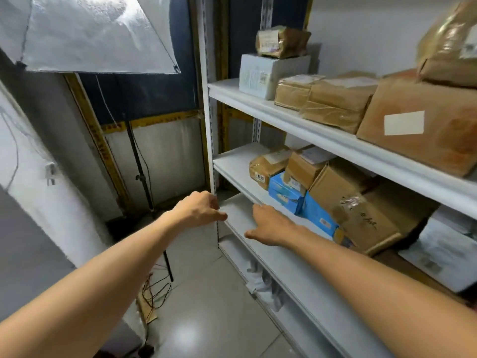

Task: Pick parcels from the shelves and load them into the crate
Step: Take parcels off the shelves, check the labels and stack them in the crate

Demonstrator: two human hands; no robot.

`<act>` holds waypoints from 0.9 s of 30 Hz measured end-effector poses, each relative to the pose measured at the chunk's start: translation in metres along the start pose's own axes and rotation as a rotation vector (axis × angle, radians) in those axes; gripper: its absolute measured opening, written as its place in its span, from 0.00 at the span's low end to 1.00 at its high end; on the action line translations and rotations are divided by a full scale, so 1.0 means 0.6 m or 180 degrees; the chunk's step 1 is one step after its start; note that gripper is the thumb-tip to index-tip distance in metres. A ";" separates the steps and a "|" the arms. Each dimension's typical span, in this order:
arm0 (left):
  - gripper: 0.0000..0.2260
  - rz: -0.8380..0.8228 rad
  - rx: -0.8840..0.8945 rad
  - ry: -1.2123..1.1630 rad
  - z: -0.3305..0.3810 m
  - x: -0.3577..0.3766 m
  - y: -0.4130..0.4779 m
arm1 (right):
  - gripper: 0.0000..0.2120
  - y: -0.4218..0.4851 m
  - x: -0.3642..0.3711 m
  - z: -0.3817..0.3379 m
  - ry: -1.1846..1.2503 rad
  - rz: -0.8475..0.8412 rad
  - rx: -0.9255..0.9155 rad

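two hands reach out in front of you toward the white shelves [284, 117], and neither one holds anything. your left hand [198, 209] hangs just beside the near left upright of the rack, fingers loosely curled and the thumb tip pointing right. your right hand [268, 224] is over the bare left end of the lower shelf board [284, 270], back of the hand toward you and thumb stuck out to the left. its fingers are hidden behind the hand, so you cannot tell whether they are straight or curled, or whether they touch the board.

the parcels sit to the right of both hands. on the top shelf a white box [268, 73] stands at the far left with a brown bag parcel [282, 42] on top of it. right of it come two taped brown parcels [338, 107], then a large cardboard box [426, 140] with a blank white label. on the middle shelf a brown parcel with a number tag [265, 166] is the leftmost, touching a blue parcel [284, 192], with a tilted cardboard box [361, 210] crowding in from the right.

to the far left stands a softbox lamp [90, 32] on a black stand [139, 164], with loose wires [154, 293] on the grey floor [206, 319].
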State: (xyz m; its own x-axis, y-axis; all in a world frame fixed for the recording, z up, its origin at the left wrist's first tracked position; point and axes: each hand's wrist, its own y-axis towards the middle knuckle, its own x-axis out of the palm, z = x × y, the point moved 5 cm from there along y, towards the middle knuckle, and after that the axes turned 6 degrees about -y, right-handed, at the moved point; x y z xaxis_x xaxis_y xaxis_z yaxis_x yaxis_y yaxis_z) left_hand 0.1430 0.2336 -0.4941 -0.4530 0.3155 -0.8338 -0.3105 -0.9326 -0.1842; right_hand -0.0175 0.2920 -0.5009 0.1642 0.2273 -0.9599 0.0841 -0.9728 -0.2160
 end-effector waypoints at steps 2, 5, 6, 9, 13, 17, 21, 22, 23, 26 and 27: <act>0.19 -0.0008 0.0082 -0.0117 -0.019 -0.002 0.066 | 0.30 0.058 0.007 0.008 0.0168 0.0113 0.0254; 0.19 -0.0085 0.0220 -0.0332 -0.046 0.004 0.169 | 0.30 0.138 0.013 0.033 0.0405 0.0210 0.0628; 0.19 -0.0131 0.0262 -0.0355 -0.053 0.009 0.201 | 0.30 0.161 0.016 0.044 0.0460 0.0234 0.0741; 0.20 -0.0283 0.0355 -0.0510 -0.071 0.027 0.303 | 0.29 0.230 0.030 0.077 0.0417 0.0284 0.0951; 0.22 -0.0381 0.0411 -0.0848 -0.078 0.053 0.432 | 0.30 0.317 0.047 0.127 0.0807 0.0532 0.1201; 0.23 -0.0333 0.0468 -0.1085 -0.071 0.078 0.541 | 0.29 0.393 0.055 0.164 0.1508 0.1114 0.1444; 0.24 -0.0023 0.0460 -0.1189 -0.067 0.105 0.623 | 0.30 0.457 0.082 0.172 0.1697 0.1541 0.1430; 0.24 0.0016 0.0457 -0.1224 -0.067 0.114 0.640 | 0.29 0.471 0.089 0.170 0.1671 0.1599 0.1404; 0.25 0.0037 0.0452 -0.1258 -0.069 0.123 0.655 | 0.29 0.483 0.095 0.170 0.1680 0.1644 0.1413; 0.26 0.0052 0.0479 -0.1398 -0.071 0.141 0.694 | 0.29 0.511 0.106 0.176 0.1764 0.1714 0.1628; 0.26 0.0056 0.0508 -0.1431 -0.071 0.144 0.706 | 0.29 0.519 0.107 0.179 0.1710 0.1724 0.1704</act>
State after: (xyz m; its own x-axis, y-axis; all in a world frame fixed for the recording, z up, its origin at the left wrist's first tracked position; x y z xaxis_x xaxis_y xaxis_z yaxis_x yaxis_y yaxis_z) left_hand 0.0076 -0.1418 -0.6663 -0.7651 0.3775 -0.5217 -0.4082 -0.9109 -0.0605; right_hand -0.0864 -0.0013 -0.6488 0.4925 -0.4032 -0.7713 -0.5795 -0.8131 0.0551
